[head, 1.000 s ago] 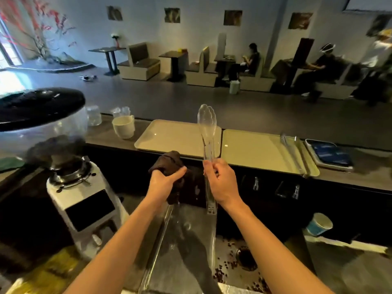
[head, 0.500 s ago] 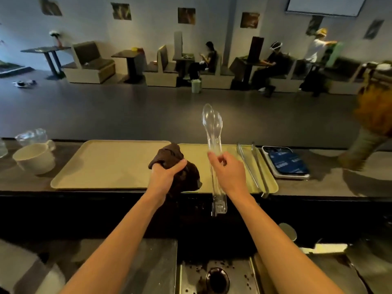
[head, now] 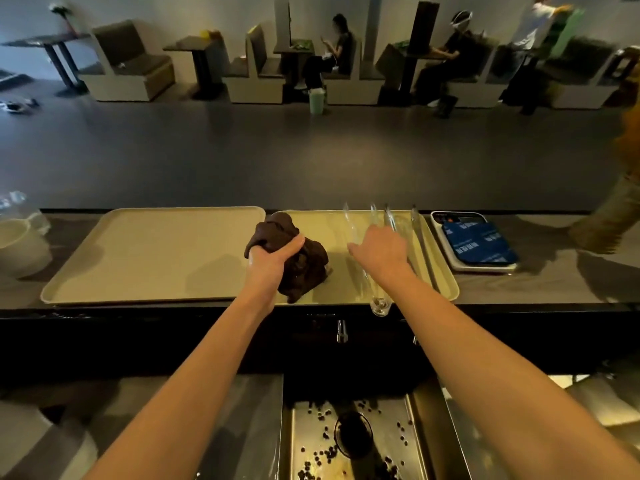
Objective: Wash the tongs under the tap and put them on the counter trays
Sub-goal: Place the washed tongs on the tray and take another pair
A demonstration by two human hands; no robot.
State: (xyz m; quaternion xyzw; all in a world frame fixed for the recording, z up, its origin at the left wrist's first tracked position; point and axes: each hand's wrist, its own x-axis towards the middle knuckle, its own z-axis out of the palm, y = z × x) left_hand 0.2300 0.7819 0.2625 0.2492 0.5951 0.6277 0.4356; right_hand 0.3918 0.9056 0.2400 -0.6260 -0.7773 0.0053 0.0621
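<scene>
Partly hidden under right hand (head: pixel 379 249): clear plastic tongs (head: pixel 375 292) on beige right tray (head: pixel 446 289), fingers loosely spread above. Left hand (head: pixel 272 259) clenched around dark brown cloth (head: pixel 304 268).

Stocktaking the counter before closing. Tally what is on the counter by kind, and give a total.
Beige trays: 2, left and right
Tongs: 2, clear plastic under the right hand, metal beside them
Brown cloth: 1, held in the left hand
White cup: 1
Small tray with a blue item: 1
Total: 7
</scene>
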